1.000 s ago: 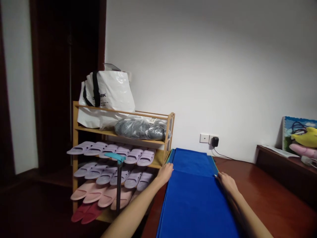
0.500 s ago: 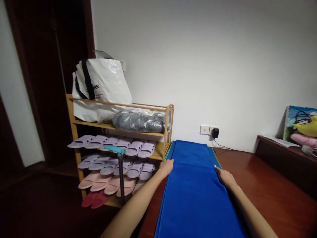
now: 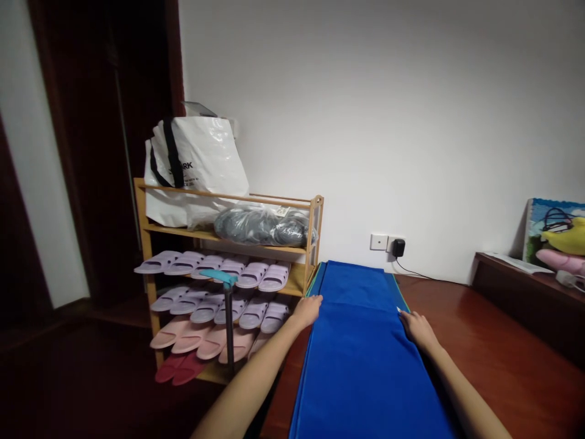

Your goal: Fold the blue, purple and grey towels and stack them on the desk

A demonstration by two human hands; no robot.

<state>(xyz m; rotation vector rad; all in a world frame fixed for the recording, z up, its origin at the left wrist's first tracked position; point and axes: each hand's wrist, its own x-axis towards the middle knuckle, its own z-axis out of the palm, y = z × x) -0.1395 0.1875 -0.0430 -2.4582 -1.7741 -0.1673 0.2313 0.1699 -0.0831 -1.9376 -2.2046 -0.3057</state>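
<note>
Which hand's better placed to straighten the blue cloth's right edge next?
Probably the right hand: it's at that edge of the blue cloth, while the left hand is at the opposite edge, near the shoe rack.

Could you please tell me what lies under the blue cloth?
Beneath the blue cloth, a green-edged layer peeks out on both sides near the far end, above the reddish-brown tabletop. Anything else under the cloth's middle is covered.

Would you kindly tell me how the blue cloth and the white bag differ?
The cloth is mostly blue; the bag is white with black lettering and straps. The cloth lies flat on the table, while the bag stands on the rack. The left hand and right hand are at the cloth's edges; neither touches the bag. Both items look flexible.
</note>
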